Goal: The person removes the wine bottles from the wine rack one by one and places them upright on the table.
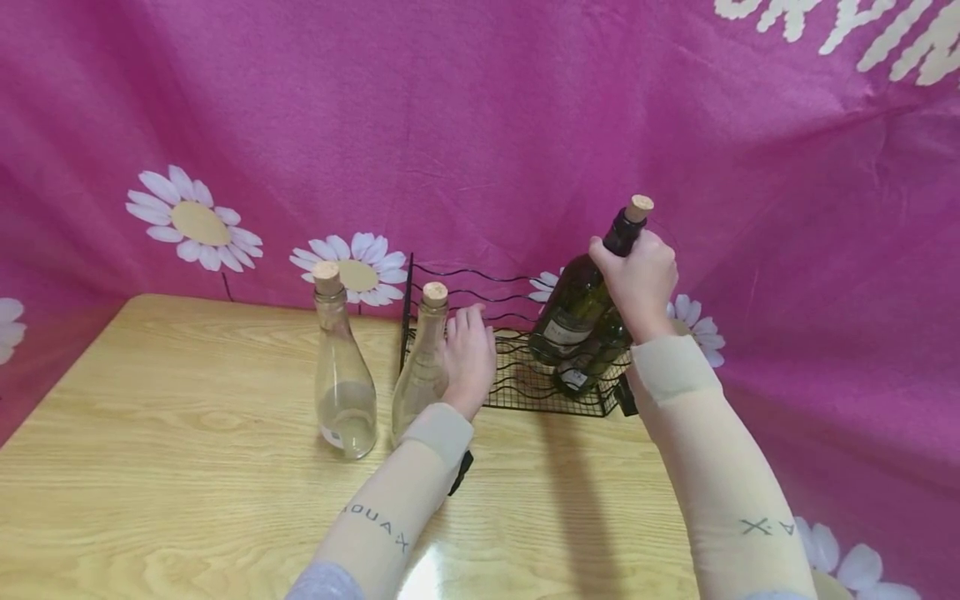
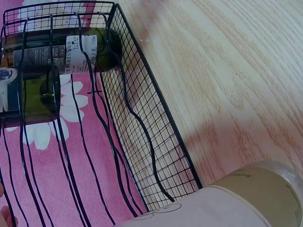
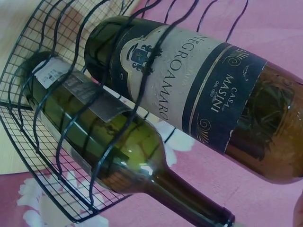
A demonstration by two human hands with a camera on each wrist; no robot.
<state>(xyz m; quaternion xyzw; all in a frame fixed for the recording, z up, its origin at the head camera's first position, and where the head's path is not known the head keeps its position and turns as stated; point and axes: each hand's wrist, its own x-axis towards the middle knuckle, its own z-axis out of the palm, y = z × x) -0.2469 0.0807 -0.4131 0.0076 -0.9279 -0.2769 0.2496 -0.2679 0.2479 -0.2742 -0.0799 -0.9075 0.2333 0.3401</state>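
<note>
The neck of a dark green bottle [image 1: 567, 312] was found gripped by the right hand [image 1: 643, 279], with the fingers wrapped round it below the pale cork [image 1: 641, 207]. The bottle was held tilted, neck up and to the right, and its lower part was seen behind the wavy wires of a black wire rack [image 1: 517, 390]. The glass was noted as green at the base and amber towards the shoulder. A cream and dark label [image 3: 182, 87] was carried on the body, printed with a crest, "NEGROAMARO" and "CASA MASINI".

A second green bottle [image 3: 102, 125], also labelled, was observed tilted beside it at the rack's right end. The left hand [image 1: 468, 358] was seen with its fingers loosely extended at the rack's left part; whether the wires were touched could not be determined. Two corked clear bottles, one just beside that hand [image 1: 416, 387] and one farther left [image 1: 345, 408], were recorded upright on the wooden table [image 1: 187, 467].
</note>
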